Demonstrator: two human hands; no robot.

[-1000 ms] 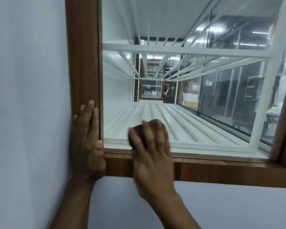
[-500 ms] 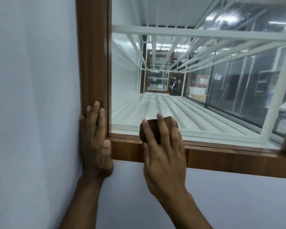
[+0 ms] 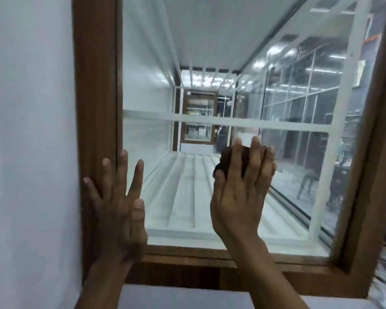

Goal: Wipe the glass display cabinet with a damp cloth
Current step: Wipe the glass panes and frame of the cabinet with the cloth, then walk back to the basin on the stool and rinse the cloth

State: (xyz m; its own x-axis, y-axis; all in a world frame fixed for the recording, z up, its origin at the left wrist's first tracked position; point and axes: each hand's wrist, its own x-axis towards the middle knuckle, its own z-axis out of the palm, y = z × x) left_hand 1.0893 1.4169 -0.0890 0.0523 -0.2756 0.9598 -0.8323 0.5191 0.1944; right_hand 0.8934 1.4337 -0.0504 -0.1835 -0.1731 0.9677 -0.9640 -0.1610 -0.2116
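dark cloth: bunched into a wad, pressed flat against the glass pane of the display cabinet, just below the white horizontal bar that crosses the pane. only its top and left edge show past the fingers.

right hand: palm toward the pane, fingers spread over the cloth and gripping it against the glass; thumb tucked at the cloth's lower left.

left hand: holding nothing, fingers splayed and flat. it sits left of the cloth, straddling the wooden frame at the pane's left edge, with the index finger and thumb over the glass.

behind the pane: white ribbed shelf running away below the cloth; white ceiling panel above. right of the cloth, side glass with ceiling-light reflections.

outside the frame, left: plain white wall.
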